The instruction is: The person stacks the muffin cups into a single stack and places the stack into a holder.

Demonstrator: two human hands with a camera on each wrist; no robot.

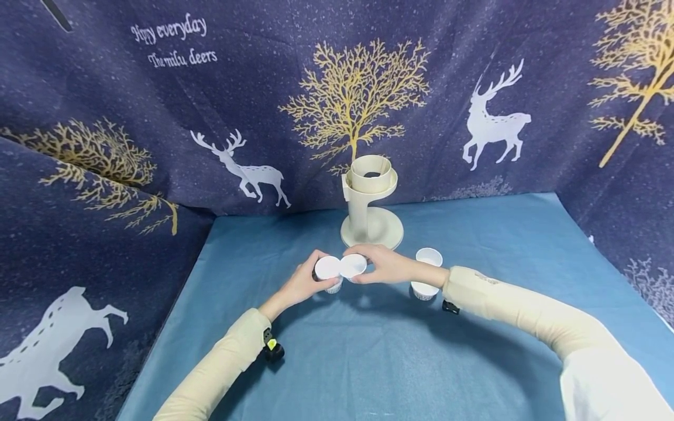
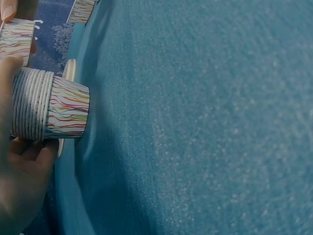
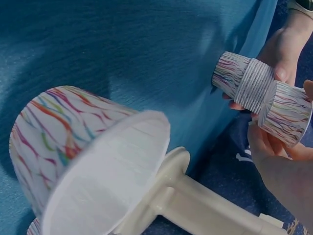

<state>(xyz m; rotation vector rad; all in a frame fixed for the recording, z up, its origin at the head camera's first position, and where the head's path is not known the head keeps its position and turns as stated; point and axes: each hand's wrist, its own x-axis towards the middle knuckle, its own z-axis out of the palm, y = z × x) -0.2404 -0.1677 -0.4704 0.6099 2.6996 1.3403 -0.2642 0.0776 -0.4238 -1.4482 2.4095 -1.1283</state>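
My left hand (image 1: 301, 283) grips a nested stack of paper cups (image 2: 66, 107), white with wavy coloured lines, its several rims packed close together. Beside it, my right hand (image 1: 387, 266) holds a single cup (image 3: 286, 115) of the same pattern between thumb and fingers. In the head view the white insides of the stack (image 1: 327, 267) and the single cup (image 1: 353, 265) show side by side. The single cup's base end lies close against the stack's rims in the right wrist view; whether they touch I cannot tell.
Behind the hands stands a cream stand (image 1: 360, 219) with a round base and a ring holding a cream cup-shaped piece (image 1: 371, 182). Two more paper cups, one farther back (image 1: 429, 255) and one nearer (image 1: 424, 292), are by my right forearm. A patterned cloth hangs behind the blue table (image 1: 379, 362).
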